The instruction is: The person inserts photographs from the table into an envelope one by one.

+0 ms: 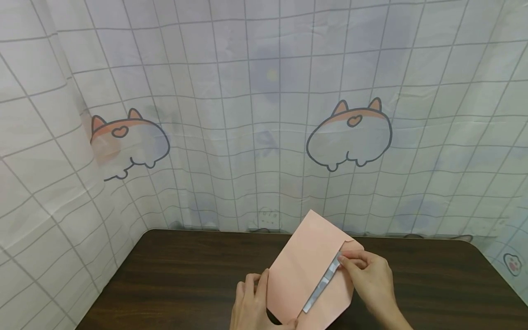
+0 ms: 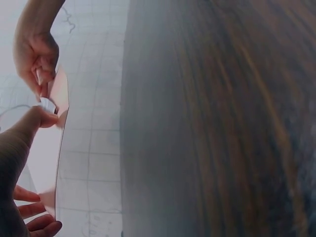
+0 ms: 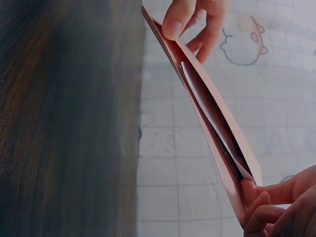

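Note:
A pink envelope (image 1: 303, 259) is held tilted above the dark table, its long slit of an opening running diagonally. Inside that opening shows the edge of a folded grey-and-white paper (image 1: 323, 285). My left hand (image 1: 253, 302) grips the envelope at its lower left, thumb at the opening's lower end and fingers around the outer side, as the left wrist view shows. The fingertips of my right hand (image 1: 373, 277) pinch the paper's upper end at the envelope's mouth. In the right wrist view the paper (image 3: 210, 111) sits between the two envelope walls; most of it is hidden.
Below the hands spreads a dark wood-grain table (image 1: 185, 275) with rounded back corners. Behind it hangs a white grid-patterned curtain (image 1: 227, 114) with printed cartoon animals. A wall socket (image 1: 269, 216) shows faintly through the cloth, and bits of dark cable (image 1: 414, 236) lie along the back edge.

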The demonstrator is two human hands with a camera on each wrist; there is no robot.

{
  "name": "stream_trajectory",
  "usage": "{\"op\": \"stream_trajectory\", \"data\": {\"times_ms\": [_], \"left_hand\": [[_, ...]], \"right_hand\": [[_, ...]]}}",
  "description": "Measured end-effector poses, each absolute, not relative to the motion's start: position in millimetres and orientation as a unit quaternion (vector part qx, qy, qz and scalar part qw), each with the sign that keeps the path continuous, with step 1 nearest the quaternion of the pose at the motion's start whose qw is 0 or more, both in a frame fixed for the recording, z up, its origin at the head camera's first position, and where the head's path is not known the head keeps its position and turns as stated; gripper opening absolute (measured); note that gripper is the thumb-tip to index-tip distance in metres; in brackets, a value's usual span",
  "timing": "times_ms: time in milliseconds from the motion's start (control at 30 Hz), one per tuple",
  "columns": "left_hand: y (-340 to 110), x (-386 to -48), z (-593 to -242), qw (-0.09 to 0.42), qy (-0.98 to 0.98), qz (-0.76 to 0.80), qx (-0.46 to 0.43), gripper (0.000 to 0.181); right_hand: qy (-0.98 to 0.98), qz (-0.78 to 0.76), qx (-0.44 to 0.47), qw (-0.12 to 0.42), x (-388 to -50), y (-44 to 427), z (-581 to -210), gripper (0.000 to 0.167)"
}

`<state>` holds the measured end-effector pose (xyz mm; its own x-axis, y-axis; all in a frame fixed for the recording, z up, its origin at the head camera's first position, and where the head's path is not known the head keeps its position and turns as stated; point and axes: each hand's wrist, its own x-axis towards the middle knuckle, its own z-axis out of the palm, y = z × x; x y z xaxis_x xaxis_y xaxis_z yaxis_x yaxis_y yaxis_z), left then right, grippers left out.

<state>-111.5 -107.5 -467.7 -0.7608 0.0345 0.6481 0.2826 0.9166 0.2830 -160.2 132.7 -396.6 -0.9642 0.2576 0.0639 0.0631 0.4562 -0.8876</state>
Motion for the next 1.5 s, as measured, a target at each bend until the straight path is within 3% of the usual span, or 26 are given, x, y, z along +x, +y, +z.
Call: {"op": "stream_trajectory", "data": {"times_ms": [433, 767, 1300, 1500], "left_hand": [[-108.1, -112.9, -469.9, 0.369, -0.908, -0.179, -0.085, 0.102], [-109.9, -109.9, -463.6, 0.33, -0.922, -0.194, -0.065, 0.102], [-108.3, -108.4, -468.1, 0.348, -0.909, -0.216, -0.081, 0.097], [-108.5, -108.1, -466.9, 0.344, -0.912, -0.208, -0.077, 0.098]], "right_hand": [[-0.837, 0.534, -0.079, 0.09, -158.4, 132.0, -396.0, 0.029], [-0.843, 0.532, -0.041, 0.068, -153.7, 132.8, -400.9, 0.04], [-0.839, 0.529, -0.046, 0.117, -153.3, 132.6, -402.7, 0.041], [-0.858, 0.479, -0.047, 0.18, -151.8, 131.0, -405.7, 0.038]]}}
